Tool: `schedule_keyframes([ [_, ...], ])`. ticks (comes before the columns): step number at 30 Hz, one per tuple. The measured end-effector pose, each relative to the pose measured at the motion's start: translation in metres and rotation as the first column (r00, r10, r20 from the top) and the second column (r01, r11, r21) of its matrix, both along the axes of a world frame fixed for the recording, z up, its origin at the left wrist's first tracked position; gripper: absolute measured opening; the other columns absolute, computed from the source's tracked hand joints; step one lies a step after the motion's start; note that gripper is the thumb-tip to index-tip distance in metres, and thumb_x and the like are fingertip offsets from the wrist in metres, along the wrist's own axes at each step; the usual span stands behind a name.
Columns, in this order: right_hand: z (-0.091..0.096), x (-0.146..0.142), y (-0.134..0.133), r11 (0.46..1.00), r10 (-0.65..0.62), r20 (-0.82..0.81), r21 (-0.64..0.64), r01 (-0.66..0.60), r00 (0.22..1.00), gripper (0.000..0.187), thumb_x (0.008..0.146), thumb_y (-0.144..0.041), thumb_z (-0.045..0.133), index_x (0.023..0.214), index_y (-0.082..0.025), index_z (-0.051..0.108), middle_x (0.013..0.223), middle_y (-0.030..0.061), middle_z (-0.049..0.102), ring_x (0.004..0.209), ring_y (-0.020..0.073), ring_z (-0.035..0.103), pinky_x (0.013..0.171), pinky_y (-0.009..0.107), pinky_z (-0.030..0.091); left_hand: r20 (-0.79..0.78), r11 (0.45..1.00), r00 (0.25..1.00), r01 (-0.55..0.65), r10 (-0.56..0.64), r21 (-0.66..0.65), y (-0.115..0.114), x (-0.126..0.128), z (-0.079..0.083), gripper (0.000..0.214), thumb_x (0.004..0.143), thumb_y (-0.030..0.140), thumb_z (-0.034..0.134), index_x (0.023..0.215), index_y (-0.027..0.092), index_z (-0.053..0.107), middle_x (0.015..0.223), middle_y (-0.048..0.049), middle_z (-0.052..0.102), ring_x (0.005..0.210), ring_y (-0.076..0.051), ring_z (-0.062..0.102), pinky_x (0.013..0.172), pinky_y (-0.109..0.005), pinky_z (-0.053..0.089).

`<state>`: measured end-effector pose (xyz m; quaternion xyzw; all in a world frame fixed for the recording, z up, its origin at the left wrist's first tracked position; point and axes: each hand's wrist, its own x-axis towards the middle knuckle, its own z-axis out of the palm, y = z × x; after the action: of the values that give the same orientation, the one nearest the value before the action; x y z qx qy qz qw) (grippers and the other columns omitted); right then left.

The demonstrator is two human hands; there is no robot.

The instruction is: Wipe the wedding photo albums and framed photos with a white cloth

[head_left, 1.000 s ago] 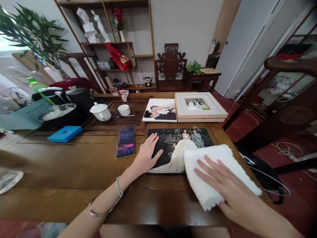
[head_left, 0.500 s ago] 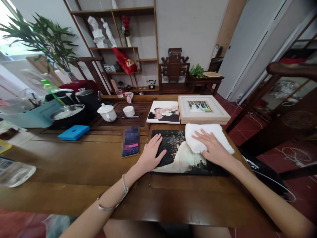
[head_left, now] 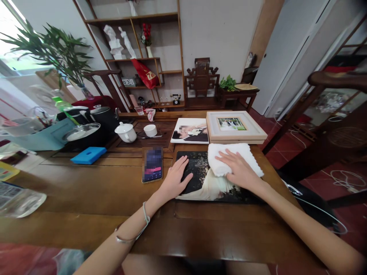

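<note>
A dark photo panel (head_left: 212, 187) showing a pale flowing dress lies flat on the wooden table in front of me. My left hand (head_left: 176, 177) rests on its left edge, fingers stretched out, holding nothing. Under my right hand (head_left: 237, 170) is a folded white towel (head_left: 252, 158), pressed flat against the panel's right part. The fingers of that hand are spread over the cloth rather than wrapped round it. Towel and hand hide the panel's upper right portion. Just left of the panel lies a phone (head_left: 152, 164) with its screen lit.
Behind the panel lie a white-edged photo print (head_left: 190, 130) and a light wooden picture frame (head_left: 236, 126). A white lidded cup (head_left: 125, 131) and a small white bowl (head_left: 150, 130) stand on the tea tray. Further left are a blue block (head_left: 88, 155) and a glass-lidded pan (head_left: 82, 131).
My right hand has slid the towel a little to the left across the panel. My left hand stays in place on the panel's left edge. The view has tilted slightly.
</note>
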<state>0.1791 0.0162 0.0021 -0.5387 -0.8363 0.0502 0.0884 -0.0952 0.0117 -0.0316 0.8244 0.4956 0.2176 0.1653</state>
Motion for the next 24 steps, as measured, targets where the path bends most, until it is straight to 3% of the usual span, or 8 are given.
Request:
schedule_keyframes([
  [4,0.004,-0.018,-0.009,0.999,-0.040,0.002,-0.023,0.040,0.999,0.072,0.069,-0.008,0.049,0.141,-0.011,0.049,0.153,0.0148,0.036,0.144,0.0377,0.019,0.113,0.065,0.015,0.039,1.000,0.999,0.000,0.000,0.010,0.002,-0.001,-0.003,0.050,0.098,0.033,0.038,0.143,0.013,0.038,0.156,-0.0154,0.033,0.146,-0.027,0.027,0.116,-0.054,0.027],
  [8,0.020,-0.038,-0.072,0.940,0.273,-0.051,-0.198,-0.278,0.961,0.083,0.062,-0.007,0.050,0.144,-0.016,0.046,0.155,0.0112,0.033,0.146,0.0349,0.011,0.114,0.065,0.011,0.066,1.000,0.998,-0.012,0.014,-0.027,0.003,0.000,-0.005,0.048,0.097,0.030,0.038,0.143,0.016,0.039,0.156,-0.0140,0.032,0.147,-0.027,0.026,0.117,-0.055,0.025],
  [11,0.024,-0.040,-0.087,0.878,0.411,-0.097,-0.225,-0.423,0.906,0.085,0.060,-0.009,0.051,0.144,-0.019,0.046,0.155,0.0088,0.034,0.147,0.0323,0.012,0.115,0.062,0.013,0.076,0.999,0.997,-0.002,0.006,-0.052,0.004,-0.001,-0.006,0.047,0.097,0.028,0.037,0.143,0.018,0.039,0.157,-0.0129,0.031,0.147,-0.026,0.024,0.117,-0.054,0.024],
  [14,0.016,-0.026,-0.055,0.932,0.317,-0.069,-0.165,-0.324,0.946,0.083,0.062,-0.008,0.050,0.143,-0.022,0.047,0.155,0.0059,0.035,0.146,0.0292,0.018,0.116,0.059,0.013,0.077,0.999,0.997,-0.002,0.005,-0.050,0.005,-0.003,-0.006,0.046,0.098,0.028,0.035,0.143,0.019,0.039,0.157,-0.0114,0.032,0.147,-0.025,0.025,0.118,-0.054,0.022],
  [17,0.004,-0.003,-0.011,0.996,0.082,-0.006,-0.041,-0.082,0.997,0.078,0.066,-0.008,0.049,0.144,-0.017,0.046,0.155,0.0088,0.034,0.146,0.0314,0.019,0.115,0.061,0.014,0.085,1.000,0.996,0.004,-0.002,-0.020,0.006,-0.004,-0.007,0.044,0.099,0.028,0.033,0.142,0.021,0.040,0.156,-0.0108,0.034,0.147,-0.024,0.026,0.118,-0.054,0.022],
  [19,-0.001,0.007,0.005,0.998,-0.063,0.023,0.024,0.063,0.998,0.073,0.071,-0.009,0.049,0.143,-0.014,0.046,0.155,0.0123,0.035,0.145,0.0347,0.020,0.113,0.063,0.017,0.099,1.000,0.995,0.015,-0.015,0.000,0.006,-0.005,-0.009,0.044,0.099,0.027,0.031,0.141,0.020,0.041,0.155,-0.0114,0.035,0.146,-0.024,0.026,0.118,-0.054,0.022],
  [22,-0.004,0.000,-0.002,0.991,-0.134,0.065,0.038,0.132,0.989,0.070,0.073,-0.011,0.048,0.143,-0.010,0.045,0.154,0.0163,0.034,0.144,0.0397,0.019,0.111,0.066,0.019,0.128,1.000,0.991,0.024,-0.026,0.013,0.008,-0.006,-0.012,0.044,0.100,0.027,0.029,0.140,0.018,0.043,0.154,-0.0126,0.037,0.146,-0.023,0.027,0.118,-0.053,0.024],
  [24,-0.004,-0.017,-0.023,1.000,-0.017,0.076,0.021,0.016,0.997,0.074,0.071,-0.011,0.049,0.145,-0.010,0.043,0.156,0.0165,0.031,0.145,0.0402,0.014,0.111,0.068,0.014,0.144,0.999,0.989,0.030,-0.032,0.020,0.010,-0.008,-0.014,0.044,0.100,0.027,0.028,0.140,0.018,0.044,0.154,-0.0124,0.038,0.146,-0.023,0.028,0.117,-0.052,0.026],
])
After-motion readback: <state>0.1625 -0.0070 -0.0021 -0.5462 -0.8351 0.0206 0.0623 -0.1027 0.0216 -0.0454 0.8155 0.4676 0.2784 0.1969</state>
